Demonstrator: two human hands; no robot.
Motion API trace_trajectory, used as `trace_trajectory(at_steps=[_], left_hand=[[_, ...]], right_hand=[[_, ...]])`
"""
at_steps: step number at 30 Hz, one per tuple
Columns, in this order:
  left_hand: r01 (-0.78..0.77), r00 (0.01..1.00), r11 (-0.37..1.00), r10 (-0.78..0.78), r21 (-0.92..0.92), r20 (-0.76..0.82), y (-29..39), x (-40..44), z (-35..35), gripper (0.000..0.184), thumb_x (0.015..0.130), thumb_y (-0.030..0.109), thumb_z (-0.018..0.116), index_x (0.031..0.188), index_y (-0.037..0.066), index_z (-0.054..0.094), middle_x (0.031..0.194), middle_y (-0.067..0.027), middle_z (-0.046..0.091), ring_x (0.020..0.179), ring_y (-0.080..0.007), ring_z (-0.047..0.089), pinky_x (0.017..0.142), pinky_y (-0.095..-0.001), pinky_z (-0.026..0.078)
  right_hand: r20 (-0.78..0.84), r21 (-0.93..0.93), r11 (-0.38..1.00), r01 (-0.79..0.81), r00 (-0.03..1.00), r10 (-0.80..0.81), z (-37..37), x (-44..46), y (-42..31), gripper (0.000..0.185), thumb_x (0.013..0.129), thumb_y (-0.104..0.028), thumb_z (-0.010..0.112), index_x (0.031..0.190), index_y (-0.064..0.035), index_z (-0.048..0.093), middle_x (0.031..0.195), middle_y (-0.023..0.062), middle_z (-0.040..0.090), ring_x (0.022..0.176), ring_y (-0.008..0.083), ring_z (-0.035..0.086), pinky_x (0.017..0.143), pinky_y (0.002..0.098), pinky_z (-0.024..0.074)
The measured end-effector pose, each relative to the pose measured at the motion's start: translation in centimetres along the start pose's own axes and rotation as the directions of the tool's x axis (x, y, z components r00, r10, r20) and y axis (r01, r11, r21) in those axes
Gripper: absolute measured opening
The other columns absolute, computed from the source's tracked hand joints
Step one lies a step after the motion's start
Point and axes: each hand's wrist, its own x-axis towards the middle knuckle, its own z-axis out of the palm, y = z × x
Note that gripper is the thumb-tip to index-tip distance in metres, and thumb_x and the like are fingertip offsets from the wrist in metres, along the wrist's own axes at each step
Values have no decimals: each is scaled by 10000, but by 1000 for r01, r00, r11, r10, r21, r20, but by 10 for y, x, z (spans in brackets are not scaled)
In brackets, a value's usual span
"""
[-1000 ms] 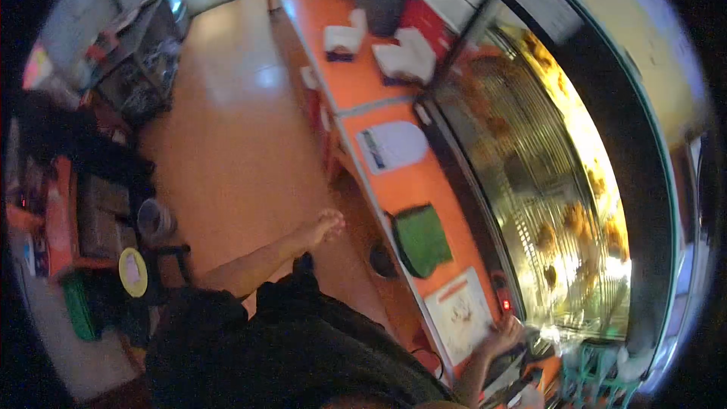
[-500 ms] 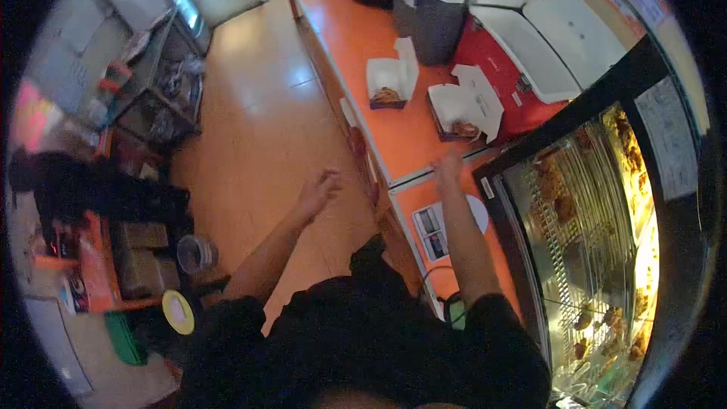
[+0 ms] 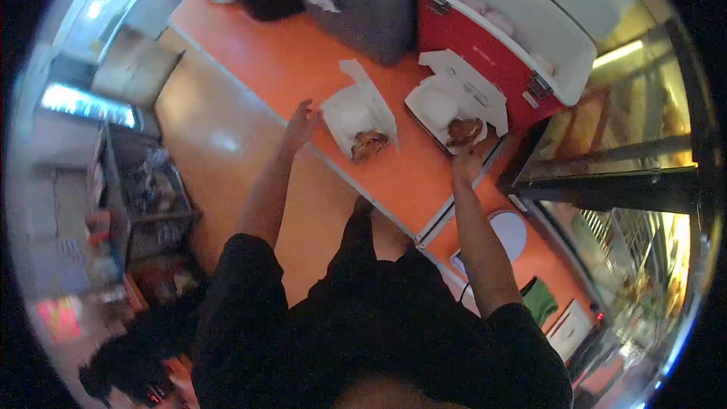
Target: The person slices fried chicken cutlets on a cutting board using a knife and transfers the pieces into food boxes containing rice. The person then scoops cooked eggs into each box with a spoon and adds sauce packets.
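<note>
Two open white takeaway boxes stand on the orange counter, each holding a white portion and a browned piece of meat. My left hand is raised just left of the left box, fingers apart and nothing in it. At the near corner of the right box is my right hand, close to or touching its edge by the browned meat; its fingers are partly hidden. The other browned piece lies at the near end of the left box.
Behind the boxes stand an open red cooler and a grey cooler. A lit glass display case is at the right. A round white plate and a green cloth lie nearer. Metal shelves stand left.
The view has turned and moved toward the boxes and coolers. My right hand has gone from above the counter by the scale to the right box; my left hand is now beside the left box.
</note>
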Motion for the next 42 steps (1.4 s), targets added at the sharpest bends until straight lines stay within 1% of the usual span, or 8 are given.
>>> trace_trajectory(at_steps=[4, 8, 18, 22, 25, 27, 34, 42], left_hand=[[127, 887, 987, -159, 103, 432, 9, 24, 17, 427, 919, 291, 428, 1164, -48, 512, 1068, -270, 590, 1025, -412, 559, 901, -462, 426], [174, 943, 974, -122, -146, 310, -12, -3, 54, 404, 888, 223, 409, 1120, -86, 524, 1083, -282, 575, 1033, -456, 526, 908, -502, 402], [244, 667, 910, 94, -336, 739, 43, 40, 24, 490, 892, 254, 539, 1278, -23, 420, 1125, -127, 571, 1046, -234, 544, 899, -367, 435], [386, 625, 884, -41, -263, 779, 60, 62, -2, 548, 889, 275, 538, 1342, 5, 386, 1160, -109, 560, 1053, -227, 548, 885, -355, 441], [492, 720, 798, -148, -348, 678, 34, 94, -20, 512, 907, 273, 510, 1332, 11, 401, 1206, -110, 542, 1068, -225, 552, 871, -354, 455], [560, 679, 703, -86, -438, 729, 35, 110, -4, 481, 913, 283, 513, 1308, 21, 433, 1169, -110, 565, 1018, -211, 567, 840, -332, 456], [691, 317, 645, 134, -326, 939, 77, 118, 54, 325, 966, 248, 426, 1175, 29, 544, 1149, -117, 591, 1050, -211, 581, 896, -344, 458], [741, 488, 441, 167, -507, 857, 51, 83, 63, 456, 999, 364, 310, 1241, 35, 514, 1191, -120, 578, 1117, -246, 544, 980, -383, 409]], right_hand=[[-117, 23, 998, -65, 991, 68, 8, -19, 3, 321, 920, -216, 444, 975, 72, 574, 917, 277, 618, 834, 429, 600, 730, 450, 479], [-368, 184, 975, -123, 911, 184, 0, -41, -55, 377, 931, -220, 436, 1129, 92, 513, 1033, 261, 596, 886, 417, 594, 751, 448, 478], [13, 851, 473, -229, 909, 417, 40, -42, -31, 493, 929, -391, 564, 1266, -51, 448, 1096, 84, 575, 832, 154, 597, 625, 309, 519], [30, 546, 594, -591, 722, 691, -23, -43, -87, 438, 914, -325, 593, 1158, 36, 547, 1047, 159, 625, 887, 240, 619, 718, 351, 499], [-563, 402, 897, -186, 722, 402, -4, -38, -36, 368, 876, -342, 628, 927, 23, 621, 849, 173, 662, 700, 309, 635, 634, 389, 499], [-200, 166, 939, -301, 922, 331, -15, -22, -27, 405, 890, -394, 589, 936, 6, 628, 708, 106, 654, 650, 234, 632, 613, 371, 487], [-192, 85, 940, -329, 921, 340, -34, -23, -75, 355, 819, -346, 625, 843, 8, 629, 744, 148, 655, 688, 300, 635, 652, 383, 482], [2, 265, 860, -436, 892, 451, -15, -40, -76, 269, 805, -260, 677, 888, -15, 605, 775, 107, 644, 769, 200, 639, 711, 340, 493]])
